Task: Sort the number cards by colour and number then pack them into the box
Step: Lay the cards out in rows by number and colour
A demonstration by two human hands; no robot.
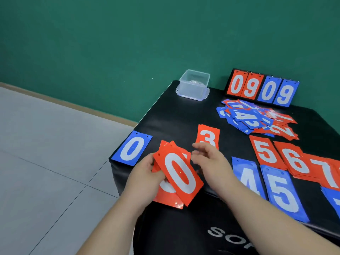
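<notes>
My left hand (145, 173) grips a small stack of red 0 cards (179, 173) over the black table's near left corner. My right hand (207, 159) hovers just right of the stack, fingers apart and blurred, holding nothing that I can see. A blue 0 card (132, 148) lies at the left edge. Laid out on the table are a red 3 (208, 138), red 5 (265, 150), red 6 (296, 160), red 7 (327, 172), blue 4 (246, 178) and blue 5 (283, 192). A mixed heap of unsorted cards (255, 118) lies further back. The clear plastic box (193, 85) stands at the far left corner.
A flip scoreboard (261, 88) reading 09 in red and 09 in blue stands at the back edge against the green wall. The black table (174, 116) ends at the left over a grey tiled floor. Another blue card (334, 199) shows at the right border.
</notes>
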